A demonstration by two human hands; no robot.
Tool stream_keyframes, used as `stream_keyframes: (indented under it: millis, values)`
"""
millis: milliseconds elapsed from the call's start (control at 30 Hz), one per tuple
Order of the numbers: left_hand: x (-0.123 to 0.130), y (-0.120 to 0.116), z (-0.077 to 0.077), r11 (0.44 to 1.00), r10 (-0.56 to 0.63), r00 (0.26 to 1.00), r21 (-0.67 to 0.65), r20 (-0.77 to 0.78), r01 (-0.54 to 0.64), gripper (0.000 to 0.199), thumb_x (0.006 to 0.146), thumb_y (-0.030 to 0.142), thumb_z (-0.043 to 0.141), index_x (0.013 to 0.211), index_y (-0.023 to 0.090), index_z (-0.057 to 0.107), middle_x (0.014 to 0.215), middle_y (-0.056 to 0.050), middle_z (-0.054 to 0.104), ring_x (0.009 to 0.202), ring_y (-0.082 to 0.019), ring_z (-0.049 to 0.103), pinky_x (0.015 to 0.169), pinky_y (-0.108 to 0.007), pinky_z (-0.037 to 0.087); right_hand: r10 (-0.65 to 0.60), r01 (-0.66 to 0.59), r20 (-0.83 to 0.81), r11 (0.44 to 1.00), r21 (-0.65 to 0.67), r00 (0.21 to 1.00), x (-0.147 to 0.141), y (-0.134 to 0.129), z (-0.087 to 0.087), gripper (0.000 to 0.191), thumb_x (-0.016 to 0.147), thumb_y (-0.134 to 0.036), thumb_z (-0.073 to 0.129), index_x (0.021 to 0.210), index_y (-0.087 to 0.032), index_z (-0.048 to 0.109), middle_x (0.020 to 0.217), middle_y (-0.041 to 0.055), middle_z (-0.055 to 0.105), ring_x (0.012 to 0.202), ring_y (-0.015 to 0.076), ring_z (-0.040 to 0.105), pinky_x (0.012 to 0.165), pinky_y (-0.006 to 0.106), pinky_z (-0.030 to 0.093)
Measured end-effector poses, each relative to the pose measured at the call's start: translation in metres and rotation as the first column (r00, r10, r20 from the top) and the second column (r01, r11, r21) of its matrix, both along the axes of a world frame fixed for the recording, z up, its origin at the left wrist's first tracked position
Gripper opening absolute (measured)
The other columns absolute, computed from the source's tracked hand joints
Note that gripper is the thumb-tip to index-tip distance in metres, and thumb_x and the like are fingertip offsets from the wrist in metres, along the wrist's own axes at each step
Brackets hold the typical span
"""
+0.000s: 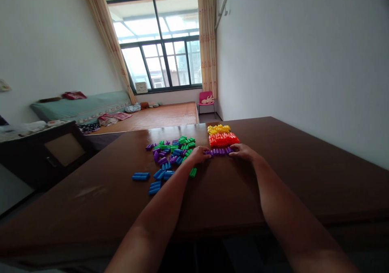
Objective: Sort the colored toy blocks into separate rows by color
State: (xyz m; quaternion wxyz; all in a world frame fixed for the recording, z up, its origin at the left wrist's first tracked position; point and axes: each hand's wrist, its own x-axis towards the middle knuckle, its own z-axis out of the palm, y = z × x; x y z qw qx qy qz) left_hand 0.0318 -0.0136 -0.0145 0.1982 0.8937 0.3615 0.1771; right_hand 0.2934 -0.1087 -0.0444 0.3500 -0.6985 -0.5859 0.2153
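A row of small purple plastic pieces (pixel 221 152) lies side by side on the brown table (pixel 231 200). At the row's left end, my left hand (pixel 199 154) pinches it between thumb and fingers. My right hand (pixel 244 151) is closed in the same way around the right end. Just behind the row sits a block of red-orange pieces (pixel 224 139), and beyond that a block of yellow pieces (pixel 219 129). Left of my left hand spreads a loose heap of similar blue pieces (pixel 154 188), green pieces (pixel 193 172) and purple pieces (pixel 156 156). My fingers hide the row's ends.
A dark cabinet (pixel 45 153) stands left of the table. Past the far edge are a bed (pixel 170 115) with cloths on it and a pink chair (pixel 206 99) holding a soft toy. A white wall (pixel 304 62) runs along the right.
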Motion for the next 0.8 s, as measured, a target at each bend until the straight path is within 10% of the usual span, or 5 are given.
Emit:
stream_keyframes:
  millis: [533, 800]
  values:
    - [0.010, -0.009, -0.011, 0.983, -0.042, 0.997, 0.181, 0.062, 0.030, 0.030, 0.076, 0.027, 0.068, 0.106, 0.022, 0.072, 0.103, -0.006, 0.069, 0.096, -0.021, 0.064, 0.090, -0.029, 0.049, -0.113, 0.106, 0.142, 0.993, 0.059, 0.983, -0.003, -0.008, 0.006, 0.032, 0.063, -0.020, 0.073, 0.095, -0.021, 0.071, 0.096, 0.0033, 0.073, 0.079, 0.0176, 0.068, 0.081, 0.030, 0.052]
    - [-0.018, -0.021, 0.033, 0.963, 0.019, 0.998, 0.266, 0.067, -0.036, 0.028, 0.087, 0.032, 0.052, 0.108, 0.025, 0.070, 0.114, -0.003, 0.067, 0.106, -0.019, 0.061, 0.095, -0.028, 0.046, -0.285, 0.178, 0.261, 0.913, 0.368, 0.922, -0.012, -0.013, 0.023, 0.037, 0.076, -0.029, 0.055, 0.110, -0.016, 0.066, 0.104, 0.0098, 0.069, 0.065, 0.0148, 0.061, 0.072, 0.032, 0.051]
